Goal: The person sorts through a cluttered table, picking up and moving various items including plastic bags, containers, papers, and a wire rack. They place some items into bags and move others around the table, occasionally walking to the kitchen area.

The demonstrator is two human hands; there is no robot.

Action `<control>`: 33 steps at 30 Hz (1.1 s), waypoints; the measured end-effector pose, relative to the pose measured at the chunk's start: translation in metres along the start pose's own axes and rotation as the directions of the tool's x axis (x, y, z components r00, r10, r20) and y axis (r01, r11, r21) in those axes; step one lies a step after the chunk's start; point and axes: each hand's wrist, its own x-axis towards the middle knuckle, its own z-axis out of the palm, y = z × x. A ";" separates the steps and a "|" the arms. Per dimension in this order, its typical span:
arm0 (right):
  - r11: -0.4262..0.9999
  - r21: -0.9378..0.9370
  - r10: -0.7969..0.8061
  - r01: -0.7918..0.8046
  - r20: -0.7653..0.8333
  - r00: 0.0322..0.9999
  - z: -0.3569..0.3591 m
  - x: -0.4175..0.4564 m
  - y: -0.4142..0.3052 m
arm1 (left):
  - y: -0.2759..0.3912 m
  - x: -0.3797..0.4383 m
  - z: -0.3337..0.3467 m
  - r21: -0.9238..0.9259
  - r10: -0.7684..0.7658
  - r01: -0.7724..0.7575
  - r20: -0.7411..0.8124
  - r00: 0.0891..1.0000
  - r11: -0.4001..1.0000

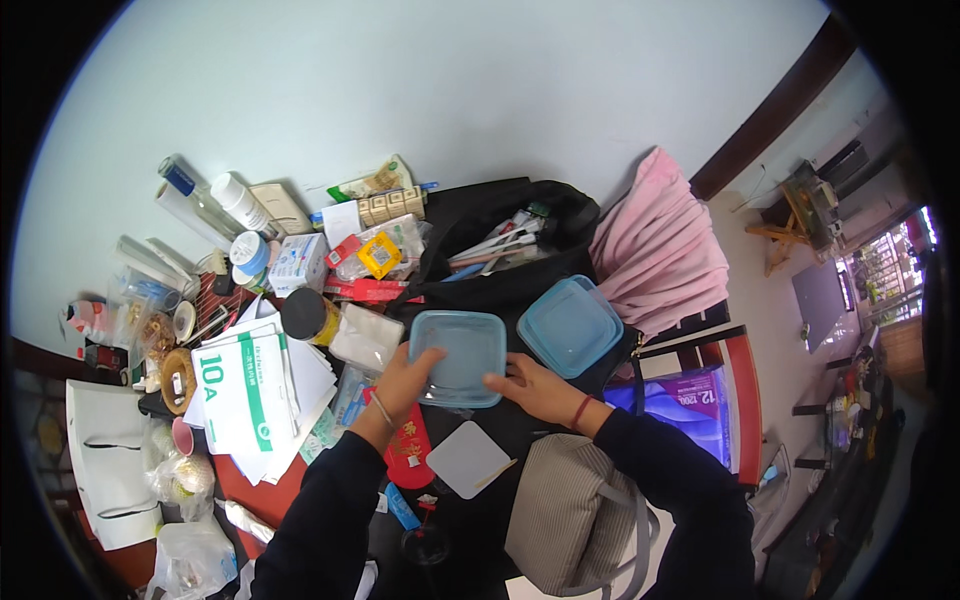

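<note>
Between my two hands is a square clear plastic food container with a blue lid (459,352). My left hand (405,382) grips its left side, the thumb over the lid. From the right, my right hand (544,391) holds the lower right corner, with its thumb on the lid edge. A second blue-lidded plastic container (571,327) lies to the upper right, apart from my hands. Below the held container are a white rounded-square card (469,459) and a red paper envelope (409,450).
A black fabric bag (487,285) holding long items lies open behind. A striped grey bag (566,517) stands near my right forearm. White-and-green packets (247,390) and a black-lidded jar (306,315) crowd the left. A pink cloth (660,247) hangs at the right.
</note>
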 end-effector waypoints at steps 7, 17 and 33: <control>0.990 0.138 -0.001 -0.002 0.022 1.000 0.013 0.004 -0.014 | 0.000 -0.015 -0.002 -0.041 0.033 -0.034 -0.016 0.999 0.999; 0.990 0.118 -0.077 0.079 -0.024 0.997 0.043 -0.090 -0.122 | 0.030 -0.142 -0.024 -0.507 0.184 -0.083 0.153 0.971 0.858; 0.906 0.183 -0.418 0.382 0.524 0.742 0.395 -0.288 -0.203 | -0.079 -0.582 -0.208 -0.305 0.507 -0.578 -0.286 0.813 0.757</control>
